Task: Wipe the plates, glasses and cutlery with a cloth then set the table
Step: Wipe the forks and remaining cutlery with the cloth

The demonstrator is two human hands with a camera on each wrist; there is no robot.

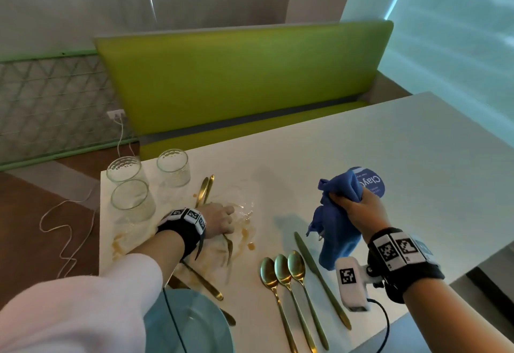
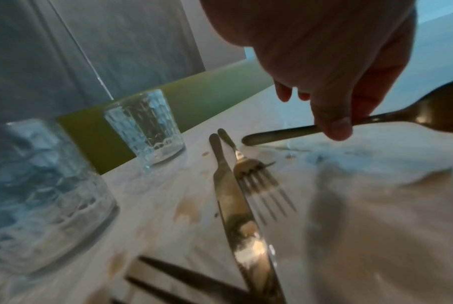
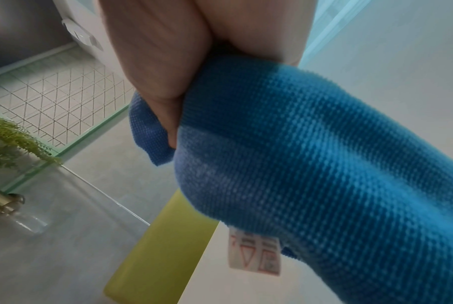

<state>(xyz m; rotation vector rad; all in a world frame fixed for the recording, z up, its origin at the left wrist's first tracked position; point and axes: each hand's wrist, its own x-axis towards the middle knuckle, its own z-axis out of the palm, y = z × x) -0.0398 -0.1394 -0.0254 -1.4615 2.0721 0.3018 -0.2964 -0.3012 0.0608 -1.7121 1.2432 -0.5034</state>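
My left hand (image 1: 221, 220) reaches down over the stained patch of the white table (image 1: 361, 141) and pinches the handle of a gold fork (image 1: 229, 247); the left wrist view shows thumb and fingers round that fork (image 2: 376, 121). My right hand (image 1: 358, 208) grips a bunched blue cloth (image 1: 336, 230) above the table, seen close as the cloth (image 3: 311, 164) in the right hand (image 3: 173, 115). Three glasses (image 1: 130, 199) stand at the far left. A knife and fork (image 1: 204, 188) lie beside them. Three gold spoons (image 1: 283, 269) and a knife (image 1: 319, 277) lie side by side in front.
A blue plate (image 1: 192, 322) sits at the near edge under my left forearm, with more gold cutlery (image 1: 204, 283) beside it. Brown spills (image 1: 246, 231) mark the table. A round blue label (image 1: 372, 183) lies behind the cloth. A green bench (image 1: 244, 80) stands beyond.
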